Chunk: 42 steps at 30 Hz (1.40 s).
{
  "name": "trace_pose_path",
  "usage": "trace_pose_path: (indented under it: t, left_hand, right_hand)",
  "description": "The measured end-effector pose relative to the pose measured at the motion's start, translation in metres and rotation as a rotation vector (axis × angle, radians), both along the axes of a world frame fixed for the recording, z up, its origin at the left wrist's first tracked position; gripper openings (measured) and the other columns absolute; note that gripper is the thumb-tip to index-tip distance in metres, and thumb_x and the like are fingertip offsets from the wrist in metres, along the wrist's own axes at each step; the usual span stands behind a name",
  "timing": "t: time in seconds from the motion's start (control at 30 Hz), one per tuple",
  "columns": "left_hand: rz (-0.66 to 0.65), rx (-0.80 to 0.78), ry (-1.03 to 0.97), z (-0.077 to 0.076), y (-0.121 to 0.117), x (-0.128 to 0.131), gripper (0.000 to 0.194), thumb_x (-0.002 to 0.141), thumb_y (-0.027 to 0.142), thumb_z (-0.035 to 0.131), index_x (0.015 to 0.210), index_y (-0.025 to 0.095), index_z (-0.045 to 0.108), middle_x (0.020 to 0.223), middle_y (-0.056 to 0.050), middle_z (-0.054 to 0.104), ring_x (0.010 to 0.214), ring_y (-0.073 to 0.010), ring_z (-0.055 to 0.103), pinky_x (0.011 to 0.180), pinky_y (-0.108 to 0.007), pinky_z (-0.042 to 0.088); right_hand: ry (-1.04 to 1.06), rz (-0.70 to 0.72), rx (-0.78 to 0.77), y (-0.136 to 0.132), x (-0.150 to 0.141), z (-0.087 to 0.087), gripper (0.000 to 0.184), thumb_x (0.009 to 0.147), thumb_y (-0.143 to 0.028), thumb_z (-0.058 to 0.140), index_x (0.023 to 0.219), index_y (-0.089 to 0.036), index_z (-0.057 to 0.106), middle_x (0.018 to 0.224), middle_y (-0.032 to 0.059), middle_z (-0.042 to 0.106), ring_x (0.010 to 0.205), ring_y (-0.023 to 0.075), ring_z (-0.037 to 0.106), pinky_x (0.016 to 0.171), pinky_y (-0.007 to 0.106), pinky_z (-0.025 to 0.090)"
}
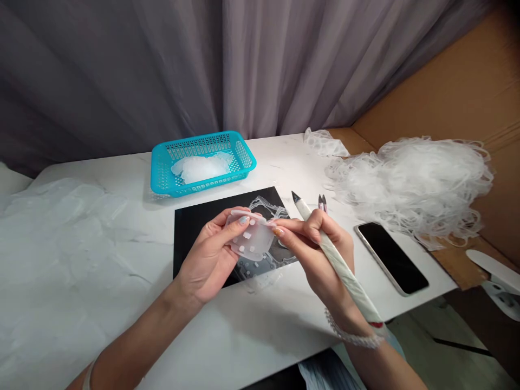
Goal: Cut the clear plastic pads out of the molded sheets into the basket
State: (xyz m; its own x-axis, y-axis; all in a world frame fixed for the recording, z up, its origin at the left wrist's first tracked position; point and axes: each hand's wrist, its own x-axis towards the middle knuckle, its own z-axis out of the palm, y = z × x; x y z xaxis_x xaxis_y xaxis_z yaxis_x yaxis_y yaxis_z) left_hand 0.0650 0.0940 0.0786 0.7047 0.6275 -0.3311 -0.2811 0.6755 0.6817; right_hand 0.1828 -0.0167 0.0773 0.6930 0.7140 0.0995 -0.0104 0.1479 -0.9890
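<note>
My left hand (pixel 211 257) is closed on a translucent whitish silicone-like piece (pixel 254 246) with small holes, its thumb on the upper edge. My right hand (pixel 320 244) pinches that piece's right edge with thumb and fingertip. Across the same hand lies a tool wrapped in white tape (pixel 343 271), its black pointed tip facing up and away; its exact kind is unclear. Under the hands is a black mat (pixel 189 227). Clear thin scrap sheets with cut-outs (pixel 264 271) lie on the mat's right part, partly hidden by the hands.
A blue basket (pixel 162 187) at the back holds several translucent pieces (pixel 205 167). Right of the hands are small snips (pixel 322 202), a phone (pixel 392 259) and a heap of stringy white scrap (pixel 422 184) by cardboard (pixel 459 81). Clear sheets (pixel 60 260) cover the table's left side.
</note>
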Motion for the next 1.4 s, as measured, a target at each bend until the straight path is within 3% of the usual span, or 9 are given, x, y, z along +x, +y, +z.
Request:
trace_pose_path:
  t: [0.13, 0.33, 0.63, 0.8, 1.0, 1.13, 1.2, 1.3, 1.4]
  left_hand:
    - [-0.006, 0.0, 0.018, 0.0, 0.0, -0.001, 0.014, 0.071, 0.021, 0.084, 0.08, 0.02, 0.073, 0.083, 0.001, 0.073, 0.08, -0.0125, 0.069, 0.074, -0.02, 0.055]
    - [-0.071, 0.058, 0.128, 0.0, -0.001, -0.003, 0.016, 0.081, 0.022, 0.074, 0.096, 0.018, 0.075, 0.103, -0.005, 0.076, 0.093, -0.0197, 0.071, 0.079, -0.027, 0.058]
    - [-0.099, 0.029, 0.147, 0.004, 0.0, -0.003, 0.027, 0.087, 0.021, 0.065, 0.111, 0.015, 0.075, 0.108, -0.01, 0.076, 0.099, -0.0258, 0.072, 0.085, -0.035, 0.06]
    - [-0.102, 0.039, 0.129, 0.003, 0.002, -0.004, 0.032, 0.089, 0.024, 0.063, 0.118, 0.017, 0.072, 0.112, -0.011, 0.075, 0.105, -0.0283, 0.071, 0.086, -0.037, 0.06]
    - [-0.059, 0.006, 0.115, -0.002, 0.004, -0.005, 0.043, 0.089, 0.022, 0.062, 0.132, 0.018, 0.062, 0.128, -0.012, 0.068, 0.124, -0.029, 0.061, 0.099, -0.042, 0.055]
    - [-0.012, -0.112, 0.126, -0.007, 0.003, -0.003, 0.043, 0.091, 0.034, 0.062, 0.132, 0.022, 0.06, 0.145, -0.01, 0.056, 0.14, -0.0278, 0.046, 0.11, -0.045, 0.046]
    - [-0.075, -0.204, 0.083, -0.008, 0.004, -0.001, 0.044, 0.092, 0.045, 0.058, 0.127, 0.018, 0.063, 0.144, -0.014, 0.056, 0.138, -0.0319, 0.047, 0.11, -0.048, 0.045]
    - [-0.184, -0.278, -0.027, -0.01, 0.006, 0.001, 0.051, 0.093, 0.052, 0.052, 0.122, 0.012, 0.066, 0.136, -0.018, 0.061, 0.135, -0.0354, 0.05, 0.109, -0.049, 0.046]
    - [-0.192, -0.286, -0.055, -0.01, 0.01, 0.001, 0.055, 0.094, 0.052, 0.049, 0.128, 0.011, 0.063, 0.135, -0.017, 0.062, 0.134, -0.034, 0.051, 0.108, -0.05, 0.047]
  right_hand:
    - [0.005, -0.017, 0.007, -0.001, -0.001, 0.0, 0.049, 0.08, -0.025, 0.079, 0.064, -0.025, 0.033, 0.086, 0.0036, 0.079, 0.087, 0.0244, 0.074, 0.071, 0.036, 0.056]
    - [0.125, 0.04, 0.007, 0.006, 0.016, -0.009, 0.051, 0.08, -0.026, 0.079, 0.069, -0.025, 0.029, 0.066, -0.0029, 0.068, 0.058, 0.0134, 0.057, 0.053, 0.027, 0.044]
    - [0.39, 0.205, 0.014, 0.007, 0.026, -0.02, 0.049, 0.077, -0.026, 0.081, 0.07, -0.024, 0.033, 0.063, -0.0066, 0.054, 0.06, 0.011, 0.057, 0.054, 0.023, 0.053]
    - [0.409, 0.214, -0.018, 0.006, 0.027, -0.024, 0.049, 0.074, -0.024, 0.082, 0.071, -0.024, 0.033, 0.066, -0.0055, 0.06, 0.061, 0.0111, 0.06, 0.057, 0.023, 0.055]
    - [0.29, 0.107, 0.021, 0.005, 0.028, -0.021, 0.049, 0.077, -0.022, 0.08, 0.069, -0.024, 0.032, 0.067, -0.0045, 0.063, 0.064, 0.0128, 0.061, 0.059, 0.025, 0.052]
    - [-0.086, -0.167, 0.01, 0.004, 0.018, -0.022, 0.046, 0.083, -0.025, 0.076, 0.067, -0.025, 0.032, 0.08, 0.0013, 0.073, 0.078, 0.0191, 0.069, 0.072, 0.034, 0.054]
    - [-0.258, -0.096, -0.002, 0.004, 0.01, -0.025, 0.045, 0.087, -0.024, 0.071, 0.066, -0.026, 0.032, 0.09, 0.0041, 0.077, 0.088, 0.0228, 0.072, 0.076, 0.036, 0.054]
    - [-0.331, 0.174, -0.005, 0.002, 0.002, -0.028, 0.042, 0.092, -0.024, 0.063, 0.065, -0.026, 0.031, 0.099, 0.0062, 0.077, 0.099, 0.0256, 0.073, 0.079, 0.038, 0.056]
    - [-0.26, 0.068, 0.026, -0.002, 0.007, -0.029, 0.041, 0.095, -0.024, 0.061, 0.067, -0.026, 0.03, 0.098, 0.0062, 0.077, 0.103, 0.0255, 0.073, 0.084, 0.037, 0.054]
